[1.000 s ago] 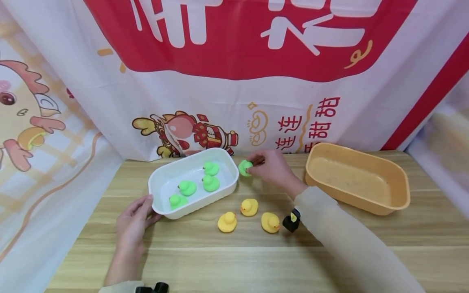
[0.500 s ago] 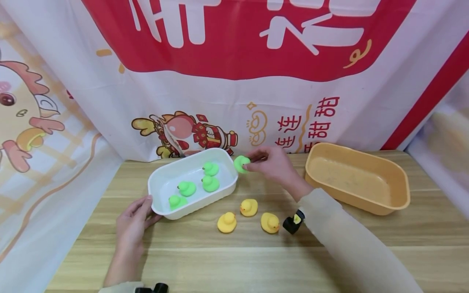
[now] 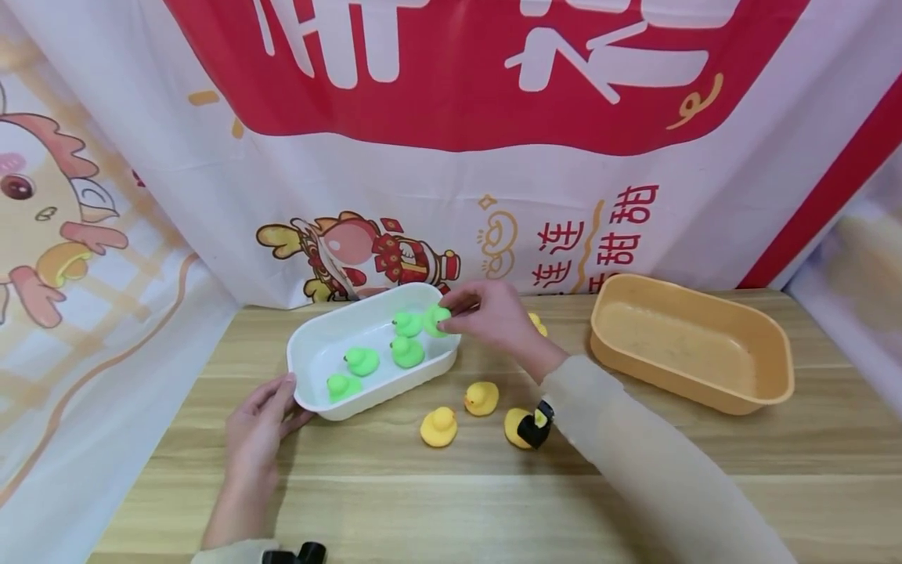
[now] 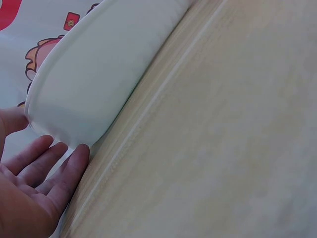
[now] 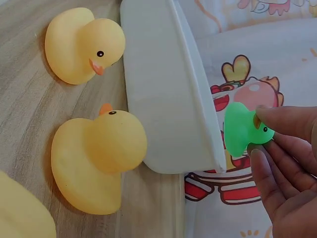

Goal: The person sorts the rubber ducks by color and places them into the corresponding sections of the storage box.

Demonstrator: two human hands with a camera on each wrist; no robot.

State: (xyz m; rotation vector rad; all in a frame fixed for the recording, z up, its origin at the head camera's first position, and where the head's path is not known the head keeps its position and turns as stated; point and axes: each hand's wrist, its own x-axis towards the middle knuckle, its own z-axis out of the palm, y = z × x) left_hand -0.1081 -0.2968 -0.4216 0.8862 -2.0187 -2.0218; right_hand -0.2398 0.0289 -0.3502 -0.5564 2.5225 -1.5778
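Note:
My right hand (image 3: 486,313) pinches a green rubber duck (image 5: 242,130) between thumb and fingers. In the head view this duck is over the right end of a white plastic tub (image 3: 373,403); the right wrist view shows it above the rim. Several other green rubber ducks (image 3: 407,352) sit inside the tub. At the tub's near left corner, my left hand (image 3: 257,427) holds it, thumb at the rim and fingertips (image 4: 81,151) low against the outer wall.
Yellow rubber ducks (image 3: 482,399) stand on the wooden table (image 3: 395,509) in front of the tub. Another yellow duck (image 3: 538,323) is partly hidden behind my right hand. An orange-tan tub (image 3: 690,345) stands at the right. A printed cloth (image 3: 423,180) hangs behind.
My right hand has moved left with the green duck, from beside the white tub to over its right end. A yellow duck now shows behind that hand. The left hand stays put.

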